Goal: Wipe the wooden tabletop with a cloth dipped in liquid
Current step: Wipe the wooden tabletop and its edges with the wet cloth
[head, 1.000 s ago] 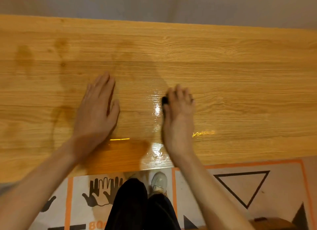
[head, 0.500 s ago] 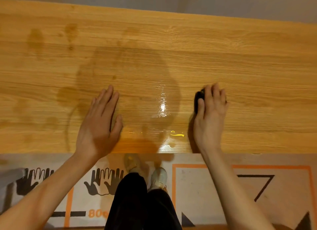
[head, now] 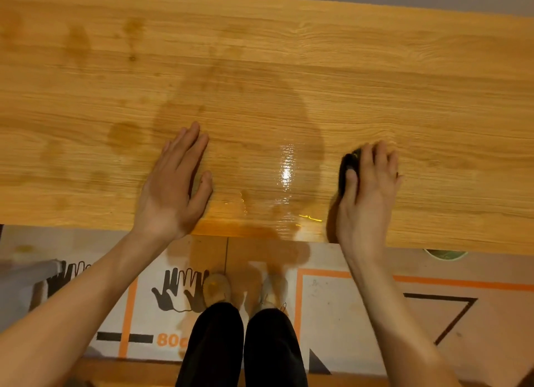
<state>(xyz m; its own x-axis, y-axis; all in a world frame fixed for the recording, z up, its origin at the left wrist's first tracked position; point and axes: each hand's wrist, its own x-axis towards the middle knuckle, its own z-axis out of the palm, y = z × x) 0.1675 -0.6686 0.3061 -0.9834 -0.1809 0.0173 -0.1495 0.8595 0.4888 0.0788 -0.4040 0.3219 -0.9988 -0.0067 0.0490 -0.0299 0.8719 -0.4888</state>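
Cloth (head: 349,167), dark and bunched, is pressed to the wooden surface (head: 375,77) under the right hand (head: 367,196), fingers together over it. Left hand (head: 173,190) is laid flat, fingers loosely together. Streaks may be left if pooled liquid (head: 284,175) is missed.

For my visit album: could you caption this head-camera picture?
Right hand presses a dark cloth on the wet wooden tabletop; left hand rests flat.

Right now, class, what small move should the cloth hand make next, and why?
Probably slide the right hand and its dark cloth further right: the tabletop there looks dry, while the wet sheen lies to its left.
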